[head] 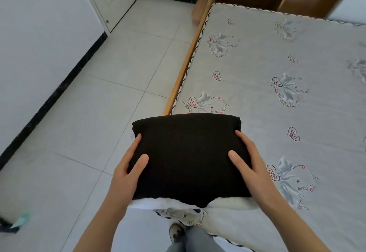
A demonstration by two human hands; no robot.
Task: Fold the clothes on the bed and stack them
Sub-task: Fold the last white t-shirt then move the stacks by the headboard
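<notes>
I see the folded black garment (pixel 188 158) with its long axis running nine to three o'clock. My left hand (pixel 126 170) and right hand (pixel 249 164) grip its short ends, thumbs on top, over the bed (pixel 277 63).

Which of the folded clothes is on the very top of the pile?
The black folded garment is on top, held by both hands. The white folded clothes only peek out beneath it.

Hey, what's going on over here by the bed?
A person is handling laundry at the corner of the bed. Both hands hold a folded black garment by its sides: the left hand on the left edge, the right hand on the right. It sits on top of folded white clothes, so a stack is already forming. The visible part of the mattress shows no other clothes.
</notes>
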